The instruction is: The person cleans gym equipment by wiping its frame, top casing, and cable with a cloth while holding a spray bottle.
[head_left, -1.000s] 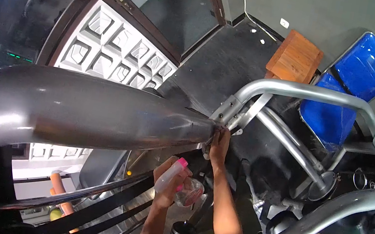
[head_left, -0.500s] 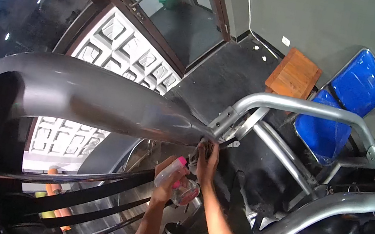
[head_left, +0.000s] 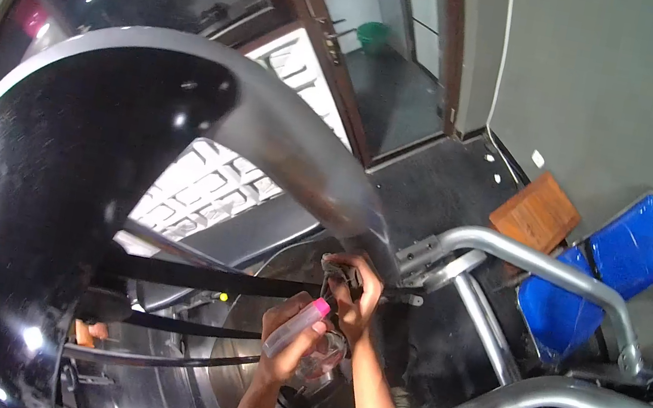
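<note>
In my left hand is a spray bottle with a pale head, a pink nozzle and a clear body. The fingers are wrapped round it, and the nozzle points up toward my other hand. My right hand is closed on a crumpled grey cloth, part of which the fingers hide. Just above this hand ends a thick grey curved tube of a machine frame; whether the cloth touches it I cannot tell.
Silver bent tubes of the frame stand to the right. Beyond them are a blue chair and a wooden stool near the wall. Dark bars run left of my hands. A glass door is behind.
My view has shifted, so the large tube looks steeper and the chair sits lower. My right hand, with the cloth, has come down from the tube's end toward the spray bottle.
</note>
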The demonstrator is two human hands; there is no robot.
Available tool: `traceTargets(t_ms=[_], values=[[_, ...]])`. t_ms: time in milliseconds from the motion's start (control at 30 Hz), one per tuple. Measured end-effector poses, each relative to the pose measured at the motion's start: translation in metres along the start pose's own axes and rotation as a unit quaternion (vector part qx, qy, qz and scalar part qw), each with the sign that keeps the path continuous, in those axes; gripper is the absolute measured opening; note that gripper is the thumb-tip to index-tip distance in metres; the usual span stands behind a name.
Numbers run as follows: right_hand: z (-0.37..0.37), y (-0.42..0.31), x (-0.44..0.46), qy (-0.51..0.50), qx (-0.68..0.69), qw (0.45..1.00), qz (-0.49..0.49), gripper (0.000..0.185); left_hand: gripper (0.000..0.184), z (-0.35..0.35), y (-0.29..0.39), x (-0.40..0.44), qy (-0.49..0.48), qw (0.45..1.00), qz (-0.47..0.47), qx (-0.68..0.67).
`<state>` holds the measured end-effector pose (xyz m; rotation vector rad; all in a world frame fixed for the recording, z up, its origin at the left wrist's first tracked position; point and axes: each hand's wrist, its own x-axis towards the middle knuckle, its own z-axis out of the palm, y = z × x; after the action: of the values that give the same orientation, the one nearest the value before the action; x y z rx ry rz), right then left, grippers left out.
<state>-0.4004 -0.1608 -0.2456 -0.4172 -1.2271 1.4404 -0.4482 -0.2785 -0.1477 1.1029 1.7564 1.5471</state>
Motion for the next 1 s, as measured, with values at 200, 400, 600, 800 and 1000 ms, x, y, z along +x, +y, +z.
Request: traceTargets(t_ms=[200, 400, 600, 800, 1000], values=[[0.033, -0.063, 0.025, -0.11, 0.062, 0.992, 0.012, 0.037, 0.015, -0.017, 0.035, -0.022, 0.089, 0.996, 0.019, -0.008], [0.07, -0.096, 0.048, -0.264, 0.003, 0.964, -0.015, 0.048, 0.012, -0.04, 0.06, -0.047, 0.173, 0.981, 0.057, -0.064], [0.078, -0.107, 0.056, -0.411, 0.008, 0.895, 0.172, 0.039, 0.005, -0.053, 0.086, -0.06, 0.249, 0.966, 0.064, -0.011], [0.076, -0.129, 0.057, -0.397, -0.074, 0.898, 0.176, 0.032, 0.004, -0.054, 0.096, -0.064, 0.309, 0.949, 0.056, 0.041], [0.071, -0.132, 0.059, -0.399, -0.088, 0.903, 0.134, 0.027, 0.015, -0.05, 0.11, -0.048, 0.363, 0.894, 0.138, 0.223]])
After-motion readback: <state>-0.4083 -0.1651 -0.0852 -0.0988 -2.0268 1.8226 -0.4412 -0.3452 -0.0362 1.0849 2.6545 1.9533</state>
